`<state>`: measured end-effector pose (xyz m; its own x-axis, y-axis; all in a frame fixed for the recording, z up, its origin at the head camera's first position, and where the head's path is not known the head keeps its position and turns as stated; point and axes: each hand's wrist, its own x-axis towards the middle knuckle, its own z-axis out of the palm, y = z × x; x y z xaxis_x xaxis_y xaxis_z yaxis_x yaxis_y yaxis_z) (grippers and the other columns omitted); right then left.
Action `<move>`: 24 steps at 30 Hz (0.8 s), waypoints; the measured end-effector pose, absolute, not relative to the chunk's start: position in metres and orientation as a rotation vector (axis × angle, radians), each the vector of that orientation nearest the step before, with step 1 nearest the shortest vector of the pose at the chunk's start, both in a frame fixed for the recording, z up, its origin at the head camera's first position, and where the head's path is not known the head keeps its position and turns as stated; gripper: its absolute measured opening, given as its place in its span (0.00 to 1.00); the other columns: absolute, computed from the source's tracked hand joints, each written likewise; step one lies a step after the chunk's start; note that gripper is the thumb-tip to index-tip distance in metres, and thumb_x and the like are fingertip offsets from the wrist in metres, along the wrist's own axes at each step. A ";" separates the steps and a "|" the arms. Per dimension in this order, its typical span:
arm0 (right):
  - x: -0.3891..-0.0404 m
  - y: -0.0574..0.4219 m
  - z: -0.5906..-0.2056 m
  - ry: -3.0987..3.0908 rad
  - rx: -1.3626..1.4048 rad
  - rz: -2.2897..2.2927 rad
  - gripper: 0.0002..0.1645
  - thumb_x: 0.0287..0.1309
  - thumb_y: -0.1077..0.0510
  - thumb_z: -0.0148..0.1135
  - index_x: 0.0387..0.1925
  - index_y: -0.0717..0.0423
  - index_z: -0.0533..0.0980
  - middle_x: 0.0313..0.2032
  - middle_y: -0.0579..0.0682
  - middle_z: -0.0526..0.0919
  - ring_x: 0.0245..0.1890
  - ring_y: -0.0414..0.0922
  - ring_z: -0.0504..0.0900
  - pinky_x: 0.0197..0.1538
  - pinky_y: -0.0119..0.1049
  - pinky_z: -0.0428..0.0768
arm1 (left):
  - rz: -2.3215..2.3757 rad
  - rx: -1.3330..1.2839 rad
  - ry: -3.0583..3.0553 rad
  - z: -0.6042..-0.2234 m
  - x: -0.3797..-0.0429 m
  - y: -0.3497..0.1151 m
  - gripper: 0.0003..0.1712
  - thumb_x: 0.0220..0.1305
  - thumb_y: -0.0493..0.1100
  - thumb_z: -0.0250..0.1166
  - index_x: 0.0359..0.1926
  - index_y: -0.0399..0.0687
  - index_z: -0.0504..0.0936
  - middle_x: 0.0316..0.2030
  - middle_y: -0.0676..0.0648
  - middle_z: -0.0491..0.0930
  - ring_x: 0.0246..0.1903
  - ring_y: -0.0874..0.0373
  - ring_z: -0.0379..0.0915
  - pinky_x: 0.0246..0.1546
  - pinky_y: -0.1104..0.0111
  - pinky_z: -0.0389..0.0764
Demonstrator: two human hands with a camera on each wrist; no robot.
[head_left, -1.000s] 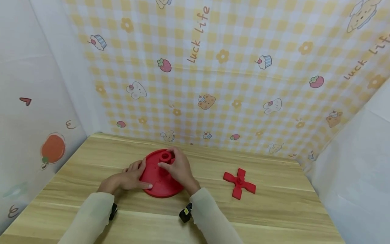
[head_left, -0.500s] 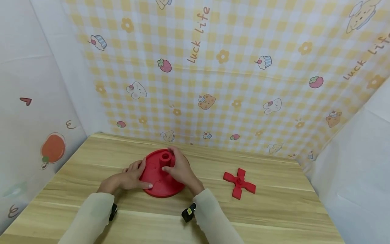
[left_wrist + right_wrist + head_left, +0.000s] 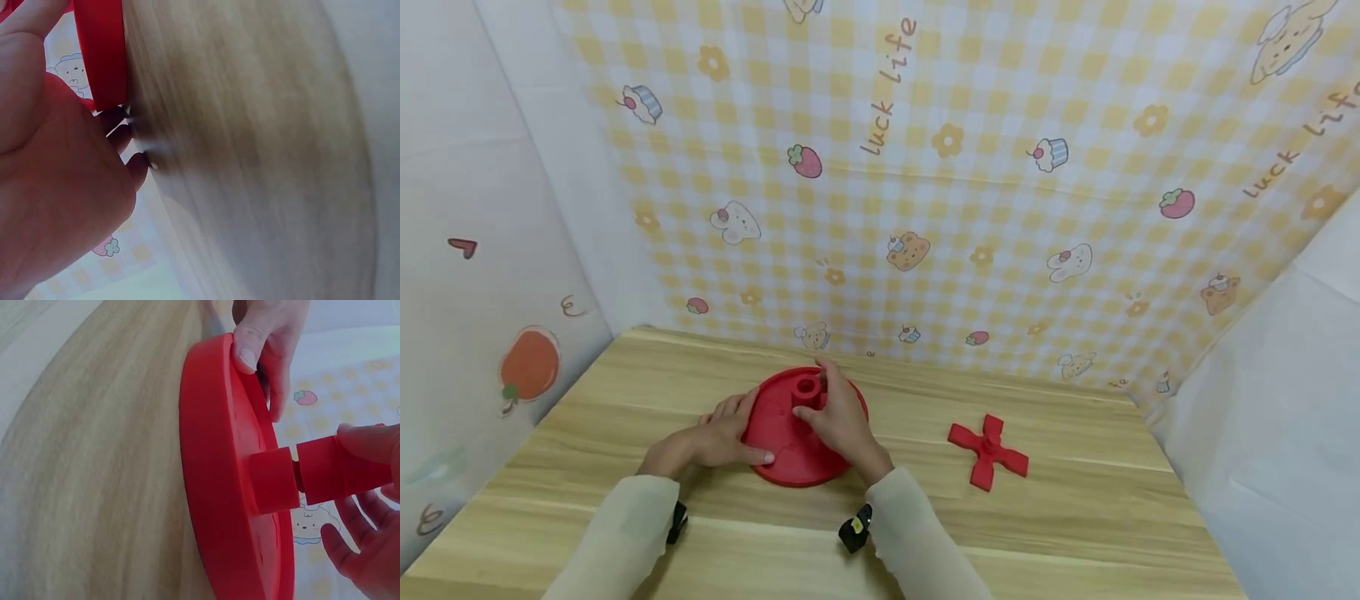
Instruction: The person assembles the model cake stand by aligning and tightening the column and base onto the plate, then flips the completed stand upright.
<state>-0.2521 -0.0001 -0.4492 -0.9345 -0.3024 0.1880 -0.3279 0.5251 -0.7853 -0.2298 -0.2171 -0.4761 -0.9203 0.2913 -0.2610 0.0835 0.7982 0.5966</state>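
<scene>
A round red base (image 3: 782, 446) with a raised rim lies flat on the wooden table. My left hand (image 3: 718, 437) grips it from the left side, the thumb over the rim and the other fingers along its outer edge. Above the base's middle stands a red hollow cylinder (image 3: 806, 392), pinched between the thumb and fingers of my right hand (image 3: 844, 421). In the right wrist view the cylinder (image 3: 340, 464) sits over a short post (image 3: 274, 481) on the base, with a narrow gap and a thinner neck between them.
To the right on the table (image 3: 1075, 517) lies a red four-armed cross piece (image 3: 988, 452) with a stub at its centre. A yellow checked cloth (image 3: 880, 283) hangs behind the table, and white cloth (image 3: 1285, 400) lines the sides.
My right hand has shifted slightly right and then back left, with thumb and fingers changing place on the cylinder. My left hand, the base and the cross piece stay put.
</scene>
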 end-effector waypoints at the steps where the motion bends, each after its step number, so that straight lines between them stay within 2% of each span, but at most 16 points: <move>1: -0.251 -0.001 -0.449 -2.711 0.551 1.411 0.47 0.53 0.61 0.74 0.71 0.56 0.60 0.56 0.53 0.76 0.55 0.46 0.77 0.56 0.38 0.80 | 0.856 0.281 2.650 -0.475 -0.230 -0.218 0.75 0.47 0.73 0.70 0.77 0.35 0.38 0.70 0.28 0.50 0.69 0.32 0.43 0.63 0.32 0.47; 9: -0.244 -0.006 -0.451 -2.720 0.522 1.415 0.40 0.56 0.56 0.74 0.66 0.58 0.65 0.58 0.52 0.74 0.55 0.45 0.76 0.53 0.36 0.81 | 0.859 0.257 2.630 -0.475 -0.224 -0.219 0.75 0.47 0.74 0.70 0.77 0.36 0.39 0.70 0.28 0.50 0.68 0.32 0.45 0.64 0.33 0.47; 15: -0.246 0.000 -0.448 -2.772 0.548 1.382 0.43 0.57 0.46 0.71 0.69 0.54 0.63 0.60 0.49 0.74 0.55 0.44 0.76 0.51 0.37 0.82 | 0.886 0.251 2.624 -0.474 -0.225 -0.214 0.74 0.47 0.72 0.71 0.76 0.35 0.39 0.70 0.30 0.51 0.68 0.33 0.45 0.63 0.34 0.49; 21: -0.248 0.005 -0.443 -2.773 0.639 1.472 0.40 0.61 0.60 0.66 0.71 0.52 0.61 0.63 0.48 0.74 0.59 0.43 0.76 0.56 0.39 0.80 | 0.878 0.259 2.643 -0.474 -0.228 -0.215 0.75 0.47 0.72 0.71 0.77 0.35 0.39 0.70 0.29 0.50 0.68 0.33 0.44 0.63 0.34 0.48; 24: -0.249 0.005 -0.443 -2.754 0.644 1.509 0.39 0.62 0.63 0.65 0.71 0.51 0.61 0.64 0.48 0.74 0.61 0.43 0.75 0.59 0.40 0.78 | 0.873 0.268 2.641 -0.474 -0.229 -0.216 0.75 0.47 0.72 0.71 0.77 0.34 0.38 0.70 0.29 0.50 0.68 0.32 0.44 0.63 0.34 0.48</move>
<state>-0.2486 0.0053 -0.4429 -0.9174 -0.3750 0.1336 -0.3144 0.4768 -0.8209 -0.2285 -0.2156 -0.4736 -0.9227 0.2819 -0.2632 0.0695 0.7928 0.6056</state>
